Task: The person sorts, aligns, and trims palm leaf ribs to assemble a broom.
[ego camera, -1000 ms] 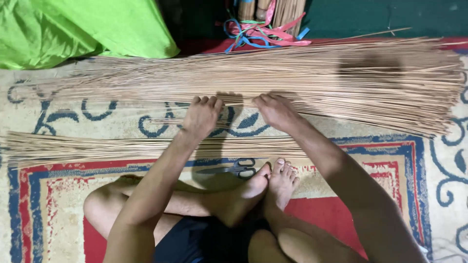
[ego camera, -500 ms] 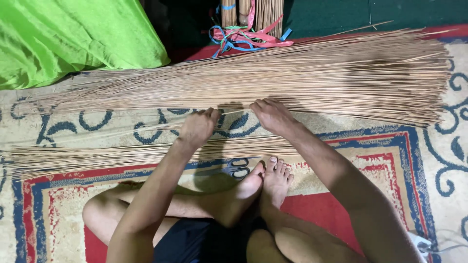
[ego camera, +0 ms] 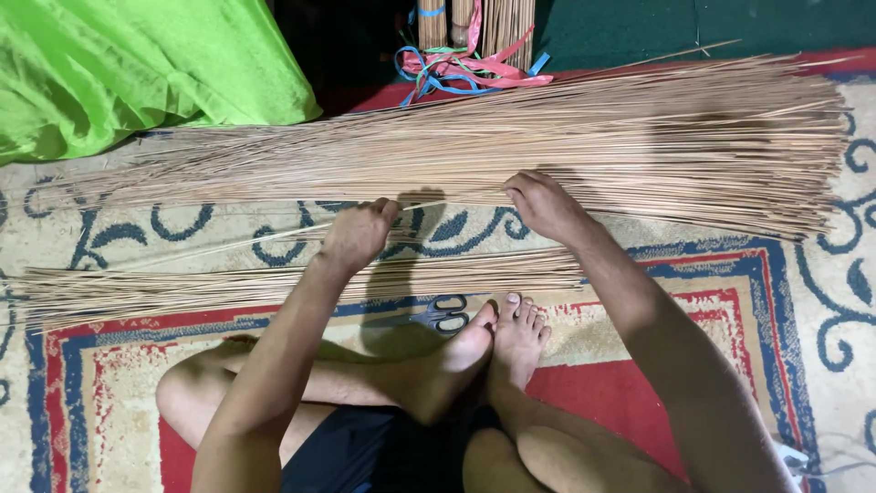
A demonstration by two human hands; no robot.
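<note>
A wide heap of thin tan sticks (ego camera: 566,137) lies across the patterned rug. A smaller flat row of the same sticks (ego camera: 228,283) lies nearer, just beyond my crossed legs. My left hand (ego camera: 358,234) is closed around a single thin stick (ego camera: 228,245) that it holds between the two heaps. My right hand (ego camera: 545,204) rests on the near edge of the big heap, fingers pinching sticks there. A pair of black-handled scissors (ego camera: 443,312) lies by my feet.
A bright green cloth (ego camera: 137,73) is bunched at the back left. Tied bundles of sticks with pink and blue ribbons (ego camera: 470,55) stand at the back middle. The rug (ego camera: 803,301) has red, blue and cream bands.
My left hand has drawn back toward me with one stick, away from the big heap. The right hand has stayed at the heap's edge. The view has shifted slightly.
</note>
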